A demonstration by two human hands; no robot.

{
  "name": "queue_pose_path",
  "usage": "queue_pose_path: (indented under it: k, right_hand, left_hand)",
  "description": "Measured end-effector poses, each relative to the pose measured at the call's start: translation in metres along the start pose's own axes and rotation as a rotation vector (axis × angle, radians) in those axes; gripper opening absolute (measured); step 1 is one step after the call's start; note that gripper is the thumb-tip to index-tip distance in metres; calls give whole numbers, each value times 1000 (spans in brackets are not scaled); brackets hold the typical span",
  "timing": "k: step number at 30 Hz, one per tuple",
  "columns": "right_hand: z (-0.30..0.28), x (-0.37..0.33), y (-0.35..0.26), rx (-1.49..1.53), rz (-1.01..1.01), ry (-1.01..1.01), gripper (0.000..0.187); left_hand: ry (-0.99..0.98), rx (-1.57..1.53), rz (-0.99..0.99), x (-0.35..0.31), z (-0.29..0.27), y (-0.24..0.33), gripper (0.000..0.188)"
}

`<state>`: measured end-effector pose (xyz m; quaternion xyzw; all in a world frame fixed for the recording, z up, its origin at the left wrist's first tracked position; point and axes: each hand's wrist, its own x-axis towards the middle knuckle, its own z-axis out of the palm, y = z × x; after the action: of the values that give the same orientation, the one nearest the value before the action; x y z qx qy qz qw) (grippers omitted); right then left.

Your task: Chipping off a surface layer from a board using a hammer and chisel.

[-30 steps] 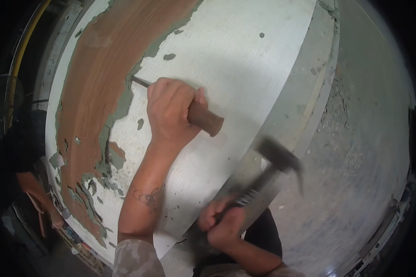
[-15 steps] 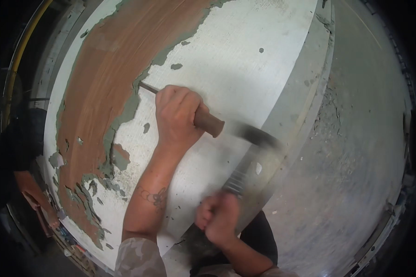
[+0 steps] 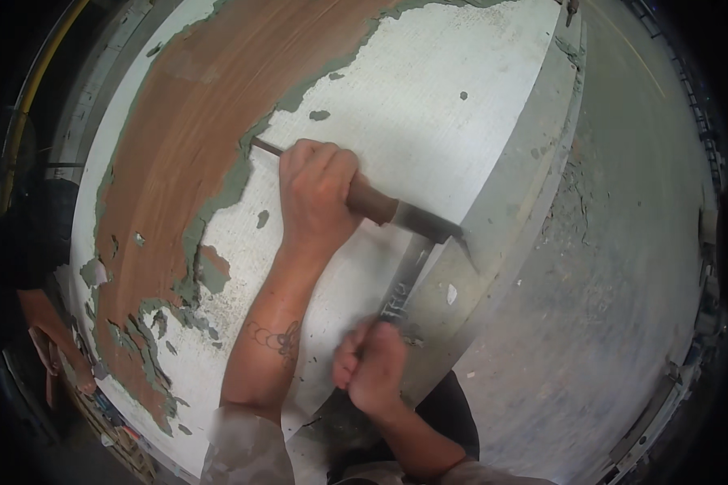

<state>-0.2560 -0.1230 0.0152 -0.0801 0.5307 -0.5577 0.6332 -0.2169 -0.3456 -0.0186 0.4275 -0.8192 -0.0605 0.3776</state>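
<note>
My left hand (image 3: 319, 194) is closed around a chisel (image 3: 372, 202) with a thick brown handle. Its thin blade (image 3: 265, 146) points up and left, the tip at the ragged edge of a grey-green layer (image 3: 233, 182) beside a reddish-brown area (image 3: 166, 162). In my right hand (image 3: 374, 364), fingers wrapped about the grip, is a hammer (image 3: 421, 222) with a dark head and a pointed far end. The hammer's face meets the butt of the chisel handle. Under both hands lies a large white panel (image 3: 437, 97).
Loose grey-green flakes (image 3: 319, 115) dot the white panel. Along its right runs a greyish ledge (image 3: 534, 162), with a dusty grey floor (image 3: 590, 323) beyond. At the far left another person's arm (image 3: 57, 327) reaches down near small items along the panel's edge.
The hammer, blurred and apart from the chisel before, has swung left onto the handle's butt. My right hand has shifted slightly left. My left hand keeps its hold on the chisel.
</note>
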Motion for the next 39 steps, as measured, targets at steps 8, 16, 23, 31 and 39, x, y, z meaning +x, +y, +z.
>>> queue_pose_path:
  k: [8,16,23,31,39]
  right_hand:
    - [6,7,-15,150,56,4,51]
    - [5,10,-9,63,69,-66,54]
    - [12,14,1,375,104,2,51]
    - [13,12,-7,149,112,-28,48]
    - [13,12,2,261,99,-60,51]
  left_hand:
    - [-18,-24,-10,-1,3,1,24]
    - [-22,5,-8,-2,0,-2,25]
    - [-18,8,-18,-4,-2,-7,25]
    - [-38,20,-44,-3,-3,-10,26]
    - [24,7,6,-1,5,-12,26]
